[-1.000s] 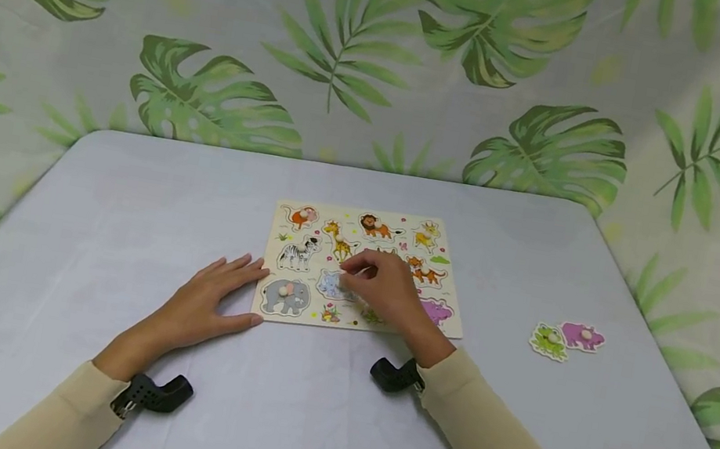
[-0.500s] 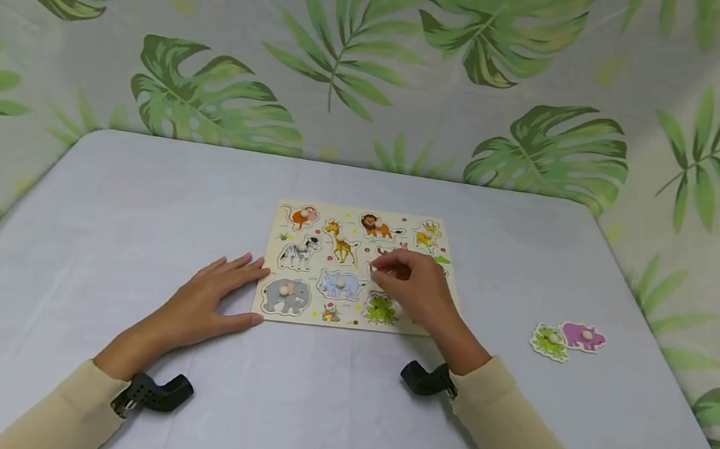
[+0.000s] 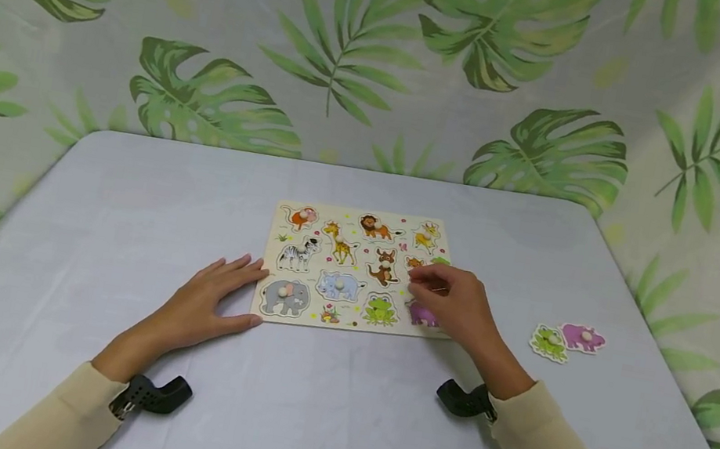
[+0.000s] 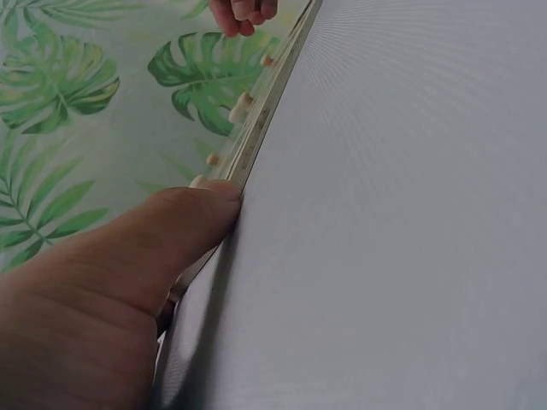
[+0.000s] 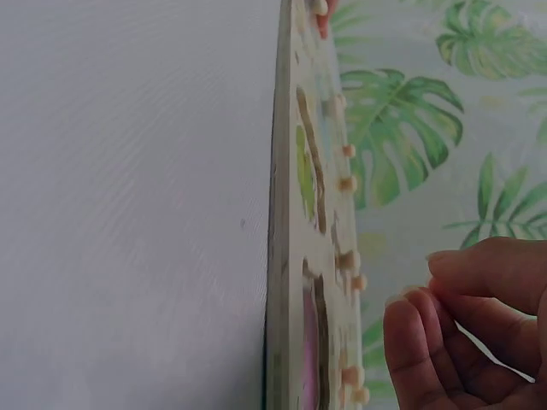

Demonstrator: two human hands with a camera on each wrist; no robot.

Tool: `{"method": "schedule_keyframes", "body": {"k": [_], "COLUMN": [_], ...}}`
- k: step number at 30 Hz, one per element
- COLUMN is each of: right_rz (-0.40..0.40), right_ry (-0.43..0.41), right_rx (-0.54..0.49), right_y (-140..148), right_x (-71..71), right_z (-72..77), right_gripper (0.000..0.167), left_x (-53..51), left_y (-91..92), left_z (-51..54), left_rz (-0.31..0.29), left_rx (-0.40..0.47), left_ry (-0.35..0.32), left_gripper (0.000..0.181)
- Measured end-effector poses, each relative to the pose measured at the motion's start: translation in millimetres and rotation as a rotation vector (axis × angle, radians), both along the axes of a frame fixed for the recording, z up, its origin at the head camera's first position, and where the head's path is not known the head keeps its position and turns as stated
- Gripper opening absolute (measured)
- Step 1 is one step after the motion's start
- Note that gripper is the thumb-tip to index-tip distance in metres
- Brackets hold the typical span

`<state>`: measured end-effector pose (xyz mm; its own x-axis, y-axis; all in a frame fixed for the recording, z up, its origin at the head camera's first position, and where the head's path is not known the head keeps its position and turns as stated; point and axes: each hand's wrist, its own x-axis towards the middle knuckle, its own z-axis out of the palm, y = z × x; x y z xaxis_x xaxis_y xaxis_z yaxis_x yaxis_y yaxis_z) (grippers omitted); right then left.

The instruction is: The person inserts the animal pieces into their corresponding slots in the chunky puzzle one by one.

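Note:
A wooden animal peg puzzle board (image 3: 337, 210) lies flat mid-table. My left hand (image 3: 212, 305) rests at its left edge, fingers spread and thumb at the near corner; the left wrist view has the thumb (image 4: 192, 218) against the board's side. Over the right part hovers my right hand (image 3: 450, 303), loosely curled. In the right wrist view its fingertips (image 5: 406, 320) are off the pegs, with nothing between them. The hand partly covers an orange animal piece (image 3: 415, 263) and the purple hippo recess (image 3: 422, 314). The frog recess (image 3: 380, 309) holds no piece.
Two loose peg pieces, a green frog (image 3: 550, 343) and a purple hippo (image 3: 582, 337), lie touching on the white table (image 3: 301, 405) to the right. Several pieces, among them a kangaroo (image 3: 385, 267) and an elephant (image 3: 286, 298), sit in the board. Leaf-print cloth (image 3: 387, 62) hangs behind.
My right hand has moved rightward across the board, from over the blue rhino past the kangaroo, uncovering both and the frog recess. The left hand and the loose pieces have stayed put.

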<state>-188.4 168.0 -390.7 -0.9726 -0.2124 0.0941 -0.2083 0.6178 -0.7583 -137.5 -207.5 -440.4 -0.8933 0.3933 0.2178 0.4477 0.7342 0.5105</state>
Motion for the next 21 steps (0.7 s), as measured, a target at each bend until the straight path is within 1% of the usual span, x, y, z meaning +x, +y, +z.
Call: {"method": "schedule_keyframes", "body": {"k": [5, 14, 21], "right_rz": [-0.022, -0.073, -0.125], "right_ry": [0.013, 0.019, 0.035], "right_rx": [0.029, 0.054, 0.082], "right_y": [15.9, 44.9, 63.6], "right_x": [5.2, 12.7, 19.7], "right_z": [-0.8, -0.6, -4.3], "right_gripper": [0.021, 0.024, 0.025], "left_x": [-0.4, -1.5, -1.4], "left_y": [0.2, 0.7, 0.0], "left_z": [-2.0, -0.1, -1.3], "left_rz": [0.0, 0.01, 0.002], "left_rx": [0.004, -0.016, 0.001], "left_ry": [0.003, -0.032, -0.011], "left_gripper": [0.071, 0.072, 0.072]}}
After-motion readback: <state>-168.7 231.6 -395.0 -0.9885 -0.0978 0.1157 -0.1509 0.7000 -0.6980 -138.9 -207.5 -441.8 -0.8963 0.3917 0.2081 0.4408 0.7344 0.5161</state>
